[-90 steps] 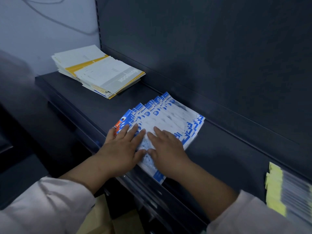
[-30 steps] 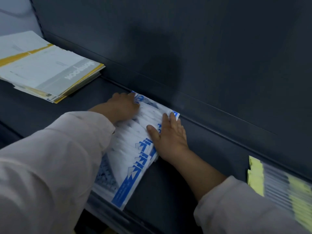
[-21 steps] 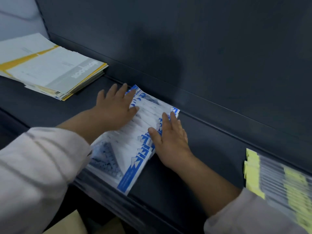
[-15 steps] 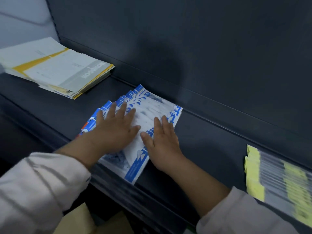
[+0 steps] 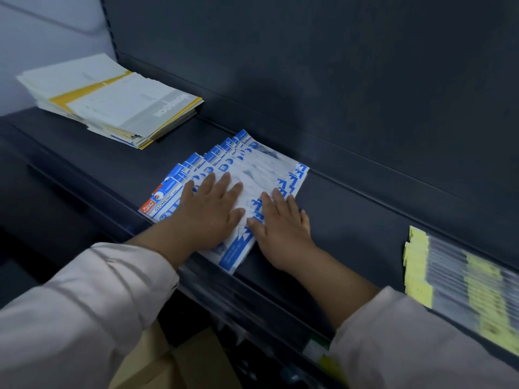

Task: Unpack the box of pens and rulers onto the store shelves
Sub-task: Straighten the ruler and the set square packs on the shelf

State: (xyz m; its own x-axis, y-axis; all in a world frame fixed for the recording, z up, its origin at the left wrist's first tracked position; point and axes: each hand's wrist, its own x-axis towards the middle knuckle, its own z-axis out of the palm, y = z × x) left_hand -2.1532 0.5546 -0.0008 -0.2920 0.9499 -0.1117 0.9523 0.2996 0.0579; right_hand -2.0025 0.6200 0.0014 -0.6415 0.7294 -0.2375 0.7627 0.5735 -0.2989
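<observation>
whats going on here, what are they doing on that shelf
A person is stocking a dark shelf. Both hands lie flat, fingers straight, on a fanned stack of blue-and-white packs, one of which reads GEOMETRIC. The left hand presses the middle of the fan, and the right hand sits at its right edge. A pile of notebooks lies further left, blurred yellow-tagged packs lie to the right, and a cardboard box shows below.
</observation>
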